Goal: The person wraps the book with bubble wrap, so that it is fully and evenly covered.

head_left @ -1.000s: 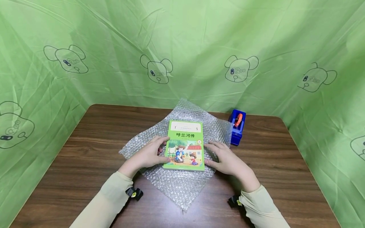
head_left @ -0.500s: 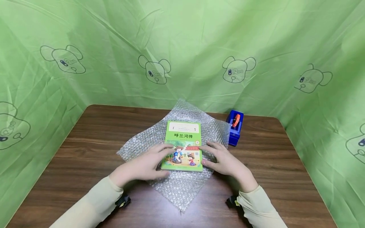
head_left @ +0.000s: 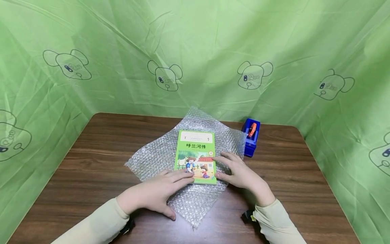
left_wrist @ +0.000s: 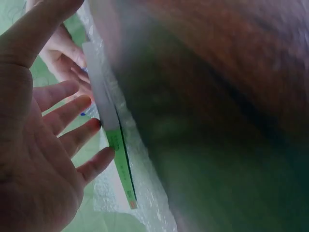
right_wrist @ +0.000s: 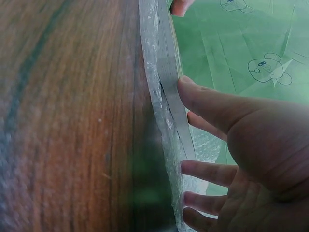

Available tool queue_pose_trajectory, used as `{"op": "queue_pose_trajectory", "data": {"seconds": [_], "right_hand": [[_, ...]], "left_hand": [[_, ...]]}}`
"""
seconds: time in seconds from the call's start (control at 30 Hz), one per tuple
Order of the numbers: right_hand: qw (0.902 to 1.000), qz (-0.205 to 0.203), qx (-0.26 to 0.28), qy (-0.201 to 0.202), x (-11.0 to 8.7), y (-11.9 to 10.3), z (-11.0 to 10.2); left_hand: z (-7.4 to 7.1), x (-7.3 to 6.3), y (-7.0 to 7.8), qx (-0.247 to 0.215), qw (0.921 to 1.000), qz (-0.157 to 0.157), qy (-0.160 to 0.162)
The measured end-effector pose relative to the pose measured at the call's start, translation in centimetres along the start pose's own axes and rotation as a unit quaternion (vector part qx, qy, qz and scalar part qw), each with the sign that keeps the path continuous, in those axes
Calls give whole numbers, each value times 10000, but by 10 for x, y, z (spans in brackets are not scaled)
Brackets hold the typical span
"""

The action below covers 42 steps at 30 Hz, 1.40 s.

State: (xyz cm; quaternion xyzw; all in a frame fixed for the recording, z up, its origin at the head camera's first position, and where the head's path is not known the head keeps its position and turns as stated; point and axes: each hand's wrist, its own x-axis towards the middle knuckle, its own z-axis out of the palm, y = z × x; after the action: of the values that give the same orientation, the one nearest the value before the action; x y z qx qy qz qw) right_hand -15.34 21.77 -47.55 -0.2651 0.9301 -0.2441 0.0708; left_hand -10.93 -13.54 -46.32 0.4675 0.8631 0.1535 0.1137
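Observation:
A green book (head_left: 196, 145) with an illustrated cover lies face up on a sheet of bubble wrap (head_left: 195, 206), which is turned cornerwise on the table. My left hand (head_left: 159, 191) reaches over the book's lower left corner, fingers extended across the cover and thumb spread away towards the front. In the left wrist view the fingertips of the left hand (left_wrist: 53, 140) are at the book's spine (left_wrist: 120, 164). At the book's right edge is my right hand (head_left: 240, 171), with fingers spread and fingertips by the cover. The right wrist view shows its thumb (right_wrist: 203, 94) at the page block (right_wrist: 174, 82).
A blue tape dispenser (head_left: 251, 139) with an orange roll stands behind the right hand, against the wrap's right corner. The brown wooden table (head_left: 91, 162) carries everything. Green cloth (head_left: 210, 40) with printed mouse-like heads hangs round its back and sides.
My left hand has left the book's left edge and moved towards the front, its fingers now over the lower cover and its thumb spread. The right hand has stayed almost still.

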Motion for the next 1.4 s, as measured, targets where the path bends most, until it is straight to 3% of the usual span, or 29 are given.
{"op": "queue_pose_trajectory", "data": {"seconds": [0.17, 0.37, 0.9, 1.03, 1.27, 1.4], "right_hand": [[10000, -21, -2, 5, 0, 0, 1], [10000, 18, -28, -10, -1, 0, 2], [10000, 69, -21, 8, -1, 0, 2], [10000, 79, -25, 12, -1, -1, 1], [10000, 2, -57, 35, -1, -2, 0], [9999, -61, -78, 90, -1, -3, 0]], "left_hand": [[7, 2, 3, 339, 9994, 73, 80], [9, 3, 5, 341, 9990, 206, 194], [4, 23, 11, 451, 9885, 1002, 1035], [-1, 30, 9, 98, 9877, 727, 1379], [-10, 39, -3, -680, 9804, -552, 1763], [-11, 45, -12, -912, 9767, -753, 1791]]}}
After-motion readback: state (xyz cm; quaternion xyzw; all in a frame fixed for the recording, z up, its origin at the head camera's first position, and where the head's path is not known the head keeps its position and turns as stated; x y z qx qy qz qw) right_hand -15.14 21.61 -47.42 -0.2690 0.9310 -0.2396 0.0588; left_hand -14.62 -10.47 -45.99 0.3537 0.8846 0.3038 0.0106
